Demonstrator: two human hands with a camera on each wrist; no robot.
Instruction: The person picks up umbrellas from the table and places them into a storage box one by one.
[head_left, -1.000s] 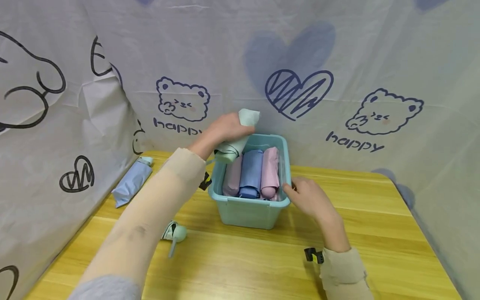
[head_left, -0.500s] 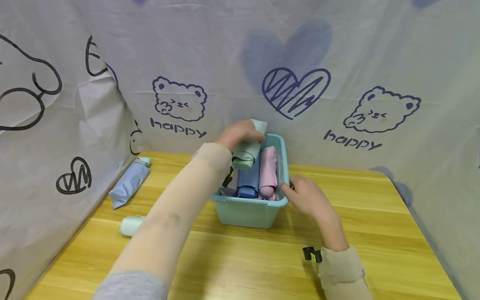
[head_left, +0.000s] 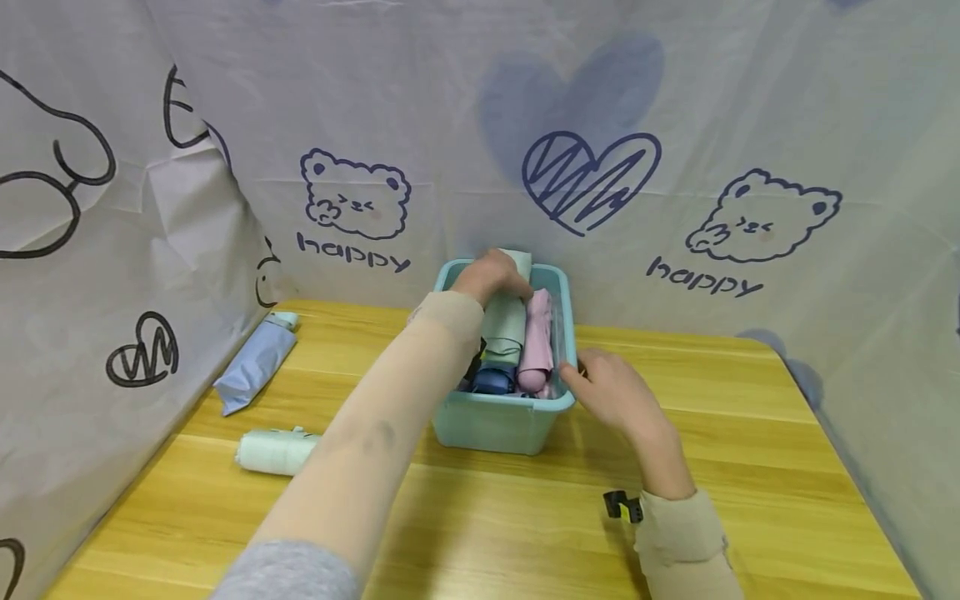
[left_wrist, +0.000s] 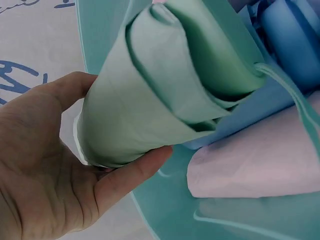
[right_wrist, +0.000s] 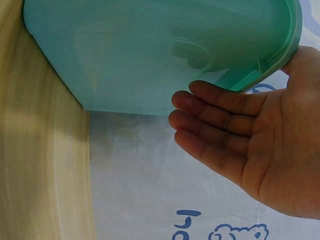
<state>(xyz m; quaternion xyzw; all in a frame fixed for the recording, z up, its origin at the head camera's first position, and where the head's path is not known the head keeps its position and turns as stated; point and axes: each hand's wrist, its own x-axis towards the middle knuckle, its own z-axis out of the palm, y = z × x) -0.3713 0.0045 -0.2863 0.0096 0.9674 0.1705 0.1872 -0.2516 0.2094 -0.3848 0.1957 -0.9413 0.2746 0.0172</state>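
My left hand (head_left: 491, 275) grips a folded mint-green umbrella (head_left: 504, 329) by its far end, inside the turquoise basket (head_left: 491, 429). In the left wrist view, thumb and fingers wrap the end of this umbrella (left_wrist: 150, 100), and a thin strap hangs from its handle. It lies over a folded blue umbrella (head_left: 495, 379), which it partly hides. To its right lies a pink umbrella (head_left: 537, 337). My right hand (head_left: 611, 387) holds the basket's right rim, thumb over the edge; in the right wrist view its other fingers (right_wrist: 215, 120) extend loosely along the outer wall.
On the wooden table (head_left: 750, 467), a light-blue folded umbrella (head_left: 255, 362) lies at the left back. Nearer stands out another mint umbrella (head_left: 276, 452), partly covered by my left forearm. A printed white cloth (head_left: 465, 108) rises right behind the basket.
My left hand has moved right and down, bringing the mint umbrella from above the basket's left rim down onto the blue one. My right hand stays at the rim.
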